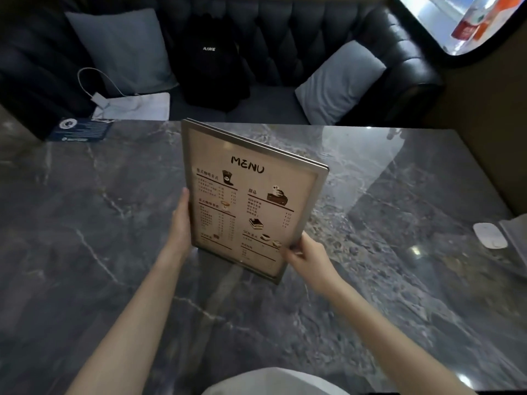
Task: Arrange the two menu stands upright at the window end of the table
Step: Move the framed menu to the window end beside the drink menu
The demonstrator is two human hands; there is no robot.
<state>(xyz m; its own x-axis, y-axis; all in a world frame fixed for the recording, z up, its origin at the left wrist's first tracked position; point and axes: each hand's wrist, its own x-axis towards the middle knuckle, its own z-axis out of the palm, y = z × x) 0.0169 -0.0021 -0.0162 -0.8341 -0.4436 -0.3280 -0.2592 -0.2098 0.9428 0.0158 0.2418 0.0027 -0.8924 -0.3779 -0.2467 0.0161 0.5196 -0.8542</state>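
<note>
A metal-framed menu stand (251, 195) with a cream "MENU" sheet is held upright and slightly tilted above the middle of the dark marble table (85, 223). My left hand (180, 223) grips its left edge, fingers behind the frame. My right hand (306, 256) pinches its lower right corner. At the top edge a second thin frame seems to lie flat behind the first; I cannot tell whether it is a separate stand. The window (462, 21) is at the upper right.
A dark blue card (81, 129) lies at the table's far left corner. A white mouse (490, 235) and a grey device edge (513, 238) sit at the right edge. Beyond the table is a black sofa with cushions (339, 81), a black backpack (212, 58) and a white charger cable (99, 95).
</note>
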